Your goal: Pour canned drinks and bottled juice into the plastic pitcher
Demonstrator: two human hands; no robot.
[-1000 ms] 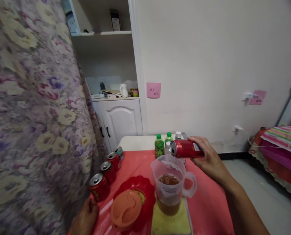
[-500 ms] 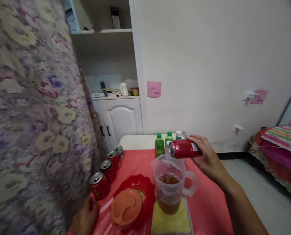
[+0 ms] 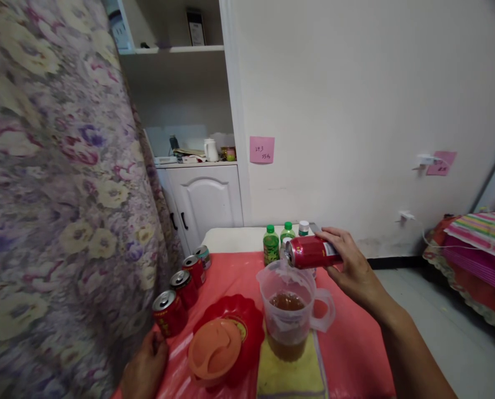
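Note:
My right hand (image 3: 347, 260) is wrapped round a red can (image 3: 314, 251), tipped nearly level with its top over the rim of a clear plastic jug (image 3: 287, 310). Brown liquid fills the lower part of the jug, which stands on a yellow cloth (image 3: 291, 377). At the table's left edge my left hand (image 3: 147, 357) rests with fingers curled, beside the nearest standing red can (image 3: 169, 313); what it holds, if anything, is hidden. Left of the jug an orange divided bowl (image 3: 214, 352) sits on a red scalloped plate (image 3: 253, 318).
Several cans (image 3: 194, 270) line the left side of the red-covered table (image 3: 239, 271). Green-capped bottles (image 3: 271, 245) and white-capped ones stand behind the jug. A floral curtain (image 3: 64, 194) hangs at the left. A bed (image 3: 480, 255) is at the far right.
My right hand and the tipped can have shifted very slightly left, and the liquid's surface in the jug looks calmer. My left hand is almost unmoved.

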